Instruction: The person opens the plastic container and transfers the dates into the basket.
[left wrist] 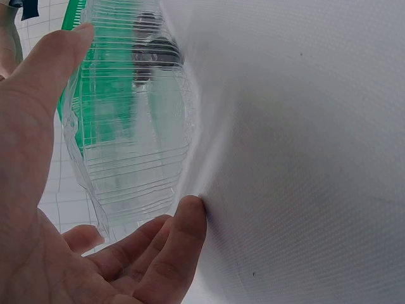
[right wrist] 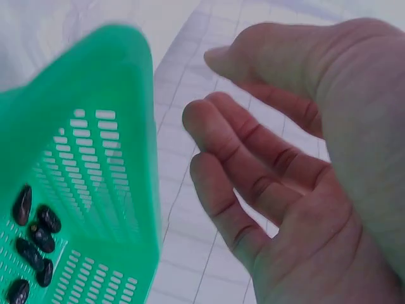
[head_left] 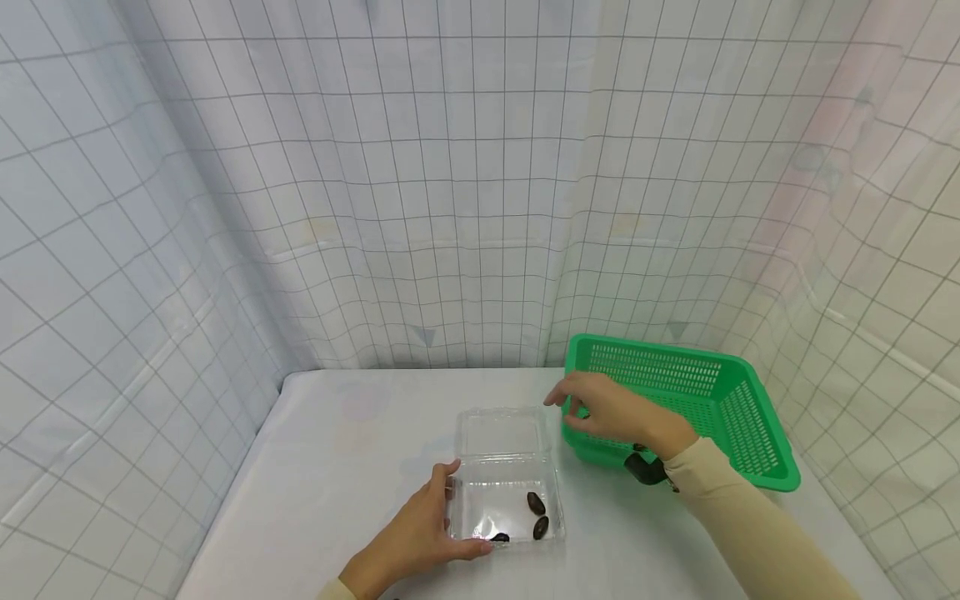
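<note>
A clear plastic clamshell box (head_left: 487,500) lies on the table with its lid (head_left: 502,432) folded back. Three dark, date-like fruits (head_left: 536,503) are inside, two at the right and one at the front edge. My left hand (head_left: 420,533) holds the box's front left corner, thumb on the front rim and fingers along the left side. My right hand (head_left: 611,408) hovers over the left end of the green basket (head_left: 660,344), fingers loosely bent and nothing between them. In the right wrist view, several more dark date-like fruits (right wrist: 28,253) lie on the basket floor.
The slotted basket stands right of the box, its walls higher than the box. White cloth (head_left: 352,467) covers the table. Grid-patterned curtains (head_left: 480,208) enclose the back and both sides. A black strap (head_left: 645,469) sits at my right wrist.
</note>
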`<state>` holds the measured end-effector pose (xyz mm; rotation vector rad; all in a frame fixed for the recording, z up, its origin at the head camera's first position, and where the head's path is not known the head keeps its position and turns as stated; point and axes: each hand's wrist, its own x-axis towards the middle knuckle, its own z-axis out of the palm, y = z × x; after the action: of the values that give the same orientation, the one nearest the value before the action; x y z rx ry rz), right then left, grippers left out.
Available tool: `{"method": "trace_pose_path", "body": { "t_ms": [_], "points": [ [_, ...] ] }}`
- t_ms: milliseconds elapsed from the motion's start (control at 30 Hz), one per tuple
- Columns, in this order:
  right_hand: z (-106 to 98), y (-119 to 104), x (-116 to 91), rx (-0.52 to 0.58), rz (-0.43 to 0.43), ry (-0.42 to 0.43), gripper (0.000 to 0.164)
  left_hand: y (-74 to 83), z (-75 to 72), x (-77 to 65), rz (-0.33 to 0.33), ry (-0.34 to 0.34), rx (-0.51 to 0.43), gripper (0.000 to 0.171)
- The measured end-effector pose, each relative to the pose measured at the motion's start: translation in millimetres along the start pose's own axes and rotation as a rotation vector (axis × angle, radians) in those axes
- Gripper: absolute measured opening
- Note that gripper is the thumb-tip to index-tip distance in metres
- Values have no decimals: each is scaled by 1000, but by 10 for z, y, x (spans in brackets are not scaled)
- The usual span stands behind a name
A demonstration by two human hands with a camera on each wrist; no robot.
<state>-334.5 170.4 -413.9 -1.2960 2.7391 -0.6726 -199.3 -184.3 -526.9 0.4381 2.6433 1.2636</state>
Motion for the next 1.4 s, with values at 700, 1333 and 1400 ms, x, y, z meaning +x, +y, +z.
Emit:
{"method": "trace_pose_path", "body": {
  "t_ms": [700,1333,1400],
  "points": [
    [429,-382,142,-4,-118,-280,30,22,-16,10,12,9,25,126],
    [917,-514,242,-224,-67,-446,27,11,4,-12,12,-4,17,127],
    [932,-532,247,-219,-81,-461,27,8,2,-14,12,-8,14,127]
  ]
}}
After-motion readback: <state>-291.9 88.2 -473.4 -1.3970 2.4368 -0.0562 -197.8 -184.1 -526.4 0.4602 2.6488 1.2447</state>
